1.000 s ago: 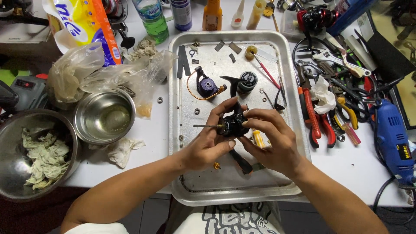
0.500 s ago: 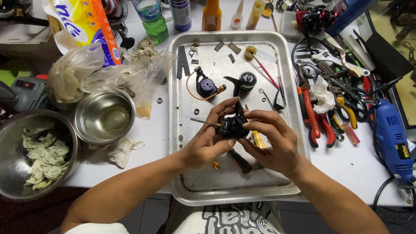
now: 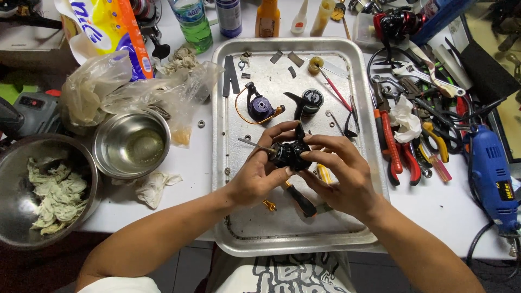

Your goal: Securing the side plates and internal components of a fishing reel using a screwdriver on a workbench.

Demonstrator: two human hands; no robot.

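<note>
Head view: hands (image 3: 304, 171) mid-tray (image 3: 228, 217), edges apart.

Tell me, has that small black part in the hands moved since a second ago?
No. The small black part sits in the same spot over the metal tray, just below the purple part.

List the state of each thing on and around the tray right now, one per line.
Left hand: gripping the black mechanism.
Right hand: fingers on the same part.
Black mechanism: held above the tray, thin shaft sticking out left.
Metal tray: flat, holds loose parts.
Purple part: lying loose on the tray.
Small steel bowl: upright, clear liquid inside.
Large bowl: holds crumpled rags.
Blue power tool: lying on the table.
</note>
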